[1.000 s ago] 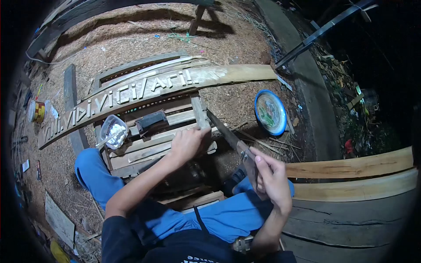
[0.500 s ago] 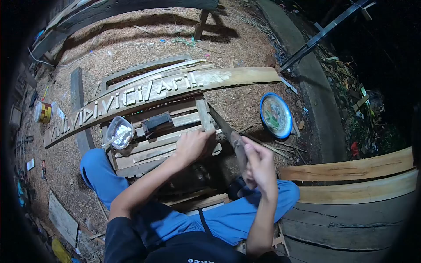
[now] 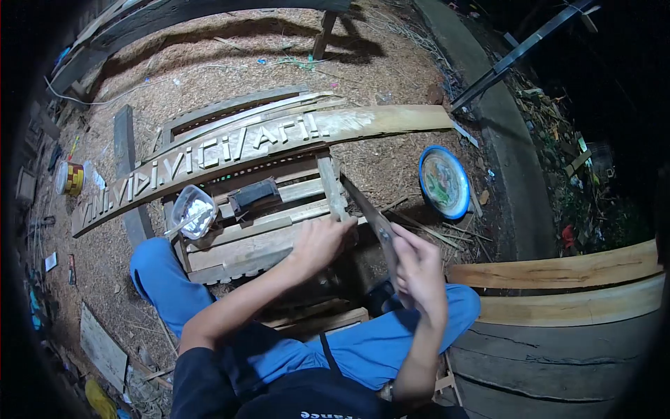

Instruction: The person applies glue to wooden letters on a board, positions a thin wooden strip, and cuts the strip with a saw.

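Observation:
My right hand (image 3: 419, 269) is wrapped round the handle of a handsaw (image 3: 370, 213), whose dark blade slants up and left past the corner of a slatted wooden rack (image 3: 244, 248). My left hand (image 3: 322, 241) is closed at the rack's right end, its fingertips on a small wooden strip (image 3: 354, 221) beside the blade. The fingers hide most of that piece. A dark block-shaped tool (image 3: 252, 195) rests on the slats, left of my left hand. Next to it stands a clear plastic tub (image 3: 194, 213) with white paste and a stick.
A long board (image 3: 398, 119) with raised wooden letters lies across the rack's far side. A blue-rimmed round tray (image 3: 444, 183) stands on the shavings to the right. Pale planks (image 3: 558, 272) lie at lower right. At far left is a red-and-yellow tub (image 3: 70, 179).
The saw and my right hand have shifted slightly down and right. My left hand has moved a little right and down, still at the rack's end. The whole view has shifted slightly.

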Motion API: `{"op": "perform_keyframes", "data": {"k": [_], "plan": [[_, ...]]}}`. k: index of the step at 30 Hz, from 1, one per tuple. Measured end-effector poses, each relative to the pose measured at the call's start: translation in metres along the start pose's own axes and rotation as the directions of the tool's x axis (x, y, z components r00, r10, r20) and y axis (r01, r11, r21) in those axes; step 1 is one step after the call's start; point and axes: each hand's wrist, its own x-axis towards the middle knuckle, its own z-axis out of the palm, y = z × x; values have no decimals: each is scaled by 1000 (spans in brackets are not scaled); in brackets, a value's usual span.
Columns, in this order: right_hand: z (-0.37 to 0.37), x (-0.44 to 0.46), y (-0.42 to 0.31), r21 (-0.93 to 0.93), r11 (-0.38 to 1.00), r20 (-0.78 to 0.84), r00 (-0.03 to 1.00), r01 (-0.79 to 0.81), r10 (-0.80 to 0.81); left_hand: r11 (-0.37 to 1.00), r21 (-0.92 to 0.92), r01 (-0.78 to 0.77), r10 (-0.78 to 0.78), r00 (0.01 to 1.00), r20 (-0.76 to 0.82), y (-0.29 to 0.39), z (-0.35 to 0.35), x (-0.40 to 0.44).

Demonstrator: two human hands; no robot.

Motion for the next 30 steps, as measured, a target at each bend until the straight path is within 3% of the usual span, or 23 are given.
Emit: {"op": "perform_keyframes", "data": {"k": [2,4,6,7,12,14,18,20,22,24,26,30], "plan": [[9,28,32,-139,959,-3,968,247,-249,999,5,-54,54,994,-91,-11,0,1],[9,12,9,-86,984,-19,987,154,-157,997,-60,-38,36,999,-40,-18,-3,0],[-7,-2,-10,117,993,42,999,-12,8,997,-55,-47,38,987,-156,-20,-3,-6],[-14,-8,-15,112,993,45,999,-30,25,998,-54,-45,36,986,-160,-22,-3,-4],[-13,-4,-5,103,995,18,1000,-12,10,992,-127,10,-25,992,-120,-28,7,0],[-7,-10,-6,-74,996,-4,999,48,-48,985,-168,-48,14,980,-199,-34,13,2],[8,7,10,-99,974,-52,976,205,-210,991,-126,-42,20,984,-175,-23,-3,3],[9,10,19,-128,968,-58,972,217,-226,989,-138,46,-53,997,-48,-16,-14,5],[15,14,15,-189,949,-56,962,253,-267,988,-152,18,-29,997,-72,-20,-11,9],[11,-6,1,-152,973,-52,981,176,-185,984,-178,15,-31,996,-85,-22,-8,5],[7,-20,-13,58,998,-30,999,27,-26,986,-157,63,-68,997,-29,-19,-12,7],[20,-2,2,54,998,-56,998,45,-42,986,-153,61,-69,997,-46,-15,-14,6]]}}
